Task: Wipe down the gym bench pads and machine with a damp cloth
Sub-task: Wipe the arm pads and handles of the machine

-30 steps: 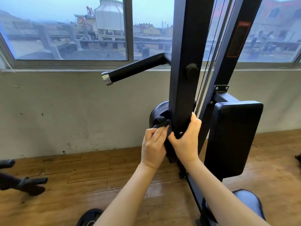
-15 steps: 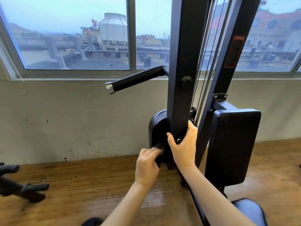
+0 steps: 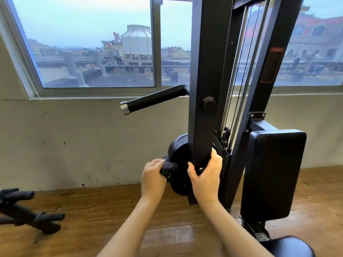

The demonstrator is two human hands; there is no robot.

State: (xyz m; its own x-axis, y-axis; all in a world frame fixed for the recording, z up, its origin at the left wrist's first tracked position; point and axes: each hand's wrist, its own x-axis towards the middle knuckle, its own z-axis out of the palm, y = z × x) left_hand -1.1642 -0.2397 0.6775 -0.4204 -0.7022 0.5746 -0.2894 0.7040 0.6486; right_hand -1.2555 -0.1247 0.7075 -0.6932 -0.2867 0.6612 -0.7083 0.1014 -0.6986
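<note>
The dark, crumpled damp cloth (image 3: 168, 166) sits bunched in the left hand (image 3: 153, 176), whose fingers curl tightly round it and press it against the left edge of the round, pebble-textured black weight plate (image 3: 179, 164). Just right of that plate, the right hand (image 3: 206, 175) wraps the lower end of the matte black steel upright (image 3: 204, 89), steadying it. The step in hand looks like wiping the plate; next the cloth likely needs sweeping across its face. Further right stands the smooth, rounded black vinyl back pad (image 3: 274, 175).

dark cloth (image 3: 168, 166) bunched against round black pad (image 3: 179, 164)
</note>
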